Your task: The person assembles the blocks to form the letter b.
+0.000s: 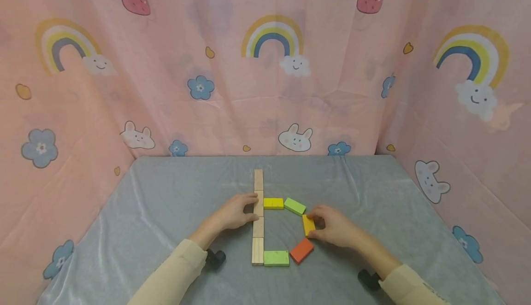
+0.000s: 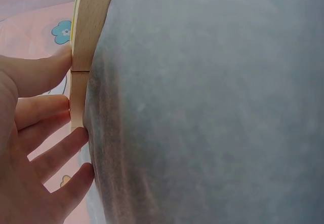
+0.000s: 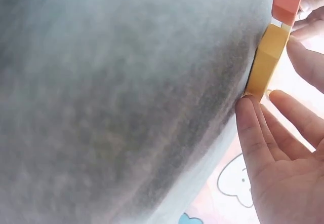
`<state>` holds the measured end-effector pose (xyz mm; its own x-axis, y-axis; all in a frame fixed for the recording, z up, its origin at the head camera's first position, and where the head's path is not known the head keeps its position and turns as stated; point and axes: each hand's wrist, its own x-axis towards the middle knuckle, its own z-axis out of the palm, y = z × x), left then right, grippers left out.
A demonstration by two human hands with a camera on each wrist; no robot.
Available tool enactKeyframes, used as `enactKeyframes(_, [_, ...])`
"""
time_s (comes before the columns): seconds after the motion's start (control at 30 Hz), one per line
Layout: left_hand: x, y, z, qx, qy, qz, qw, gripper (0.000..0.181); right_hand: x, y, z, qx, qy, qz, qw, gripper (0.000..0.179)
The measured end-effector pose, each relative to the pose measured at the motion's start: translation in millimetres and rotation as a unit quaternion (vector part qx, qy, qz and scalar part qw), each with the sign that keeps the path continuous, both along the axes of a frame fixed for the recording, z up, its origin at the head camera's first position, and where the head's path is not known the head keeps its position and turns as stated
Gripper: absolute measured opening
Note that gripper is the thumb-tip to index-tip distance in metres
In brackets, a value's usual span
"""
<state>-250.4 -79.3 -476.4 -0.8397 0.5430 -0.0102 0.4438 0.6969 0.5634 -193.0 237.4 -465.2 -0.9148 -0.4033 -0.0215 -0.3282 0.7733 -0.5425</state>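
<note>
A straight column of plain wooden blocks [image 1: 258,226] lies on the cloth. My left hand [image 1: 237,211] touches its left side with thumb and fingertips, the fingers [image 2: 55,155] fairly straight in the left wrist view. From the column's right side, a yellow block [image 1: 273,203], a lime-green block [image 1: 295,206], an orange-yellow block [image 1: 308,226], a red block [image 1: 302,250] and another green block [image 1: 276,258] form a curve. My right hand [image 1: 333,226] pinches the orange-yellow block between its thumb at the near end and fingers at the far end; this block [image 3: 268,57] lies flat.
Grey cloth [image 1: 186,180] covers the table, slightly wrinkled. Pink printed curtains [image 1: 166,88] surround it at the back and both sides. A dark wrist device [image 1: 215,259] is by the left cuff, and another [image 1: 368,279] by the right cuff.
</note>
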Motion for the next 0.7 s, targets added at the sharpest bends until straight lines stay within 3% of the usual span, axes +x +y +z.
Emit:
enactKeyframes(0.23, [-1.3,1.0,2.0,-0.010,-0.003,0.002,0.9999,0.057,-0.8,4.5,5.6,-0.013,-0.026,-0.011,0.9995,0.037])
enactKeyframes(0.7, [0.1,0.5,2.0,-0.036,0.033,-0.014,0.9987,0.052,3.2,12.5,16.0,-0.013,-0.011,-0.053,0.9985,0.034])
